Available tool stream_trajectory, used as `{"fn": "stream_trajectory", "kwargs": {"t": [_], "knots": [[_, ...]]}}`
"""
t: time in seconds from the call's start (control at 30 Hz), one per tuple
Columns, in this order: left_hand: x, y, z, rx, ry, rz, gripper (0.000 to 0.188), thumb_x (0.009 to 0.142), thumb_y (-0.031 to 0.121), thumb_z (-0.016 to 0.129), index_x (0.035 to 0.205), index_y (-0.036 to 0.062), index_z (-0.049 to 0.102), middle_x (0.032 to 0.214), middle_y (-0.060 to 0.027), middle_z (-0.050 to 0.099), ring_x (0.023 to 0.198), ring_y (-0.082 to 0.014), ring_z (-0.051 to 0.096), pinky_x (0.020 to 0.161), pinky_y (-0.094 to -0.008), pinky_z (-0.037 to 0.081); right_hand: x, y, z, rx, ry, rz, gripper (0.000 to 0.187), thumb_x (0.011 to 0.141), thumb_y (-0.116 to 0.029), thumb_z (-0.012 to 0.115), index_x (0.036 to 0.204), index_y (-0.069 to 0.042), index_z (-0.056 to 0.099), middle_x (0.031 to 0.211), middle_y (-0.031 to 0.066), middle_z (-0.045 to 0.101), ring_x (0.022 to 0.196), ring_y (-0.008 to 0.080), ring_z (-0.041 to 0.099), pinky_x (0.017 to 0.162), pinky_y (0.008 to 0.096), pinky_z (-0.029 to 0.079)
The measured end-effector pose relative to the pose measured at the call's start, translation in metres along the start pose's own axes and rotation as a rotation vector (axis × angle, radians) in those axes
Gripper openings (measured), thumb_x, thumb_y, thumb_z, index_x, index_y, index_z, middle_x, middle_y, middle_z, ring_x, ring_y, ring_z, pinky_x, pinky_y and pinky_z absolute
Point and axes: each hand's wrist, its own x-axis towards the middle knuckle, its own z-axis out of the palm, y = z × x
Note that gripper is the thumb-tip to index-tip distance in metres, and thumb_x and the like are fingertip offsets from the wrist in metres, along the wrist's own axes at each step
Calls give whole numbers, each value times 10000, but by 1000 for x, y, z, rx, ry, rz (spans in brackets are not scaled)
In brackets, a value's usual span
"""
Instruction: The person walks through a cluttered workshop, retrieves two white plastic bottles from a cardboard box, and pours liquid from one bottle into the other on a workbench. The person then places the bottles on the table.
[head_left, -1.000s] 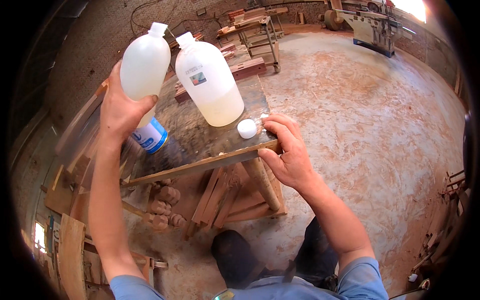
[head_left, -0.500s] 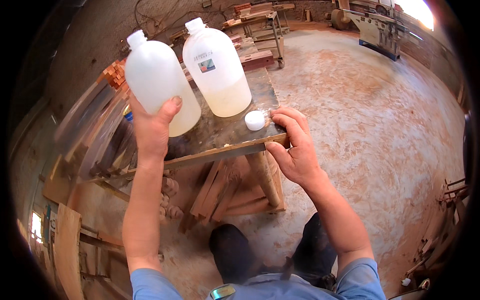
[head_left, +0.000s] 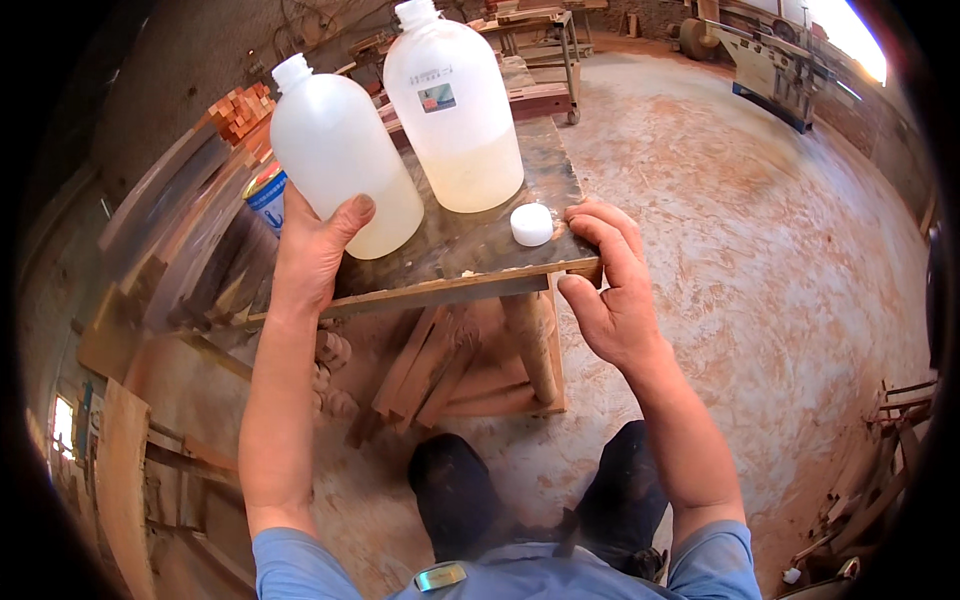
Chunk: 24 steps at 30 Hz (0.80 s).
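A cloudy white plastic bottle point(head_left: 345, 150), with pale yellowish liquid low in it, stands at the left of the worktable point(head_left: 470, 245). My left hand point(head_left: 312, 240) is wrapped round its lower left side, thumb across the front; the other fingers are hidden behind. Close by on the right is a second, similar bottle point(head_left: 455, 100), bearing a small label and partly filled with yellowish liquid. Neither neck shows a cap. One white screw cap point(head_left: 532, 224) lies near the table's right corner. Beside it my right hand point(head_left: 615, 285) grips that corner, fingers on top and thumb against the front edge.
A blue-and-yellow can point(head_left: 266, 200) stands left of the gripped bottle. Wood pieces point(head_left: 425, 365) lie under the table near its leg point(head_left: 528, 350). Stacked red blocks point(head_left: 240, 112) and a wheeled rack point(head_left: 570, 70) are farther back. A machine point(head_left: 775, 75) stands at the far right.
The view has shifted a little, and more of the can shows beside my left hand. Both hands keep their places on the bottle and the table corner.
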Motion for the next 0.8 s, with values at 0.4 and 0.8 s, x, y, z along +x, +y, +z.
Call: {"fn": "stream_trajectory", "kwargs": {"t": [0.4, 0.8], "knots": [[-6, -13, -4, -270, 99, 9, 929, 878, 441, 831, 1543, 3, 353, 1414, -149, 568, 1349, -248, 501, 1162, -409, 357, 54, -29, -45, -166, -360, 139, 398, 908, -208, 732, 1221, 25, 657, 1172, 166, 667, 1126, 317, 606, 963, 404, 501], [-8, -9, -3, -293, 55, 52, 912, 889, 240, 838, 1550, -18, 265, 1384, -210, 572, 1291, -268, 573, 1081, -411, 484, 104, -70, -20, -678, -775, 123, 396, 941, -205, 705, 1300, -49, 646, 977, 157, 625, 953, 306, 681, 803, 428, 530]]}}
